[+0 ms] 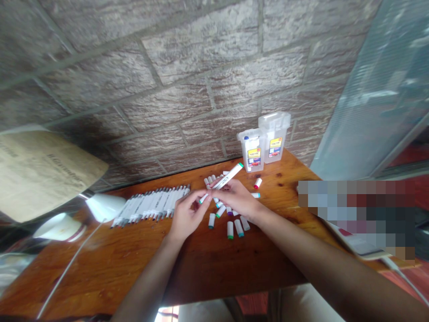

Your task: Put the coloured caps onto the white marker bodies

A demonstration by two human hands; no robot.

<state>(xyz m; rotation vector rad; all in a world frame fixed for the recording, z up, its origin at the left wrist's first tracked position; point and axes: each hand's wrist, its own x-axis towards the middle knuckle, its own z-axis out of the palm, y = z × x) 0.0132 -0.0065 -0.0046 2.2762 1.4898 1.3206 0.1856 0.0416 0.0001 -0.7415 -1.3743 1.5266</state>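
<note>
A white marker (229, 175) with green ends is held slantwise over the table, its upper end pointing right toward the wall. My right hand (239, 199) is closed round its middle. The fingers of my left hand (188, 212) pinch its lower green end; whether the cap there is separate from the barrel I cannot tell. Loose white marker caps (230, 230) with green, teal, blue and purple ends lie around and under my hands, some hidden by them. One red-ended cap (258, 183) lies apart at the right. Left of my hands, many white markers (149, 205) lie side by side in a row.
Two clear plastic boxes (254, 152) with yellow labels stand at the back right against the brick wall (187, 85). A lamp (103, 206) and a white cup (60, 227) are at the left; a white cable (69, 264) crosses the wooden table (134, 259). A blurred-out device lies right.
</note>
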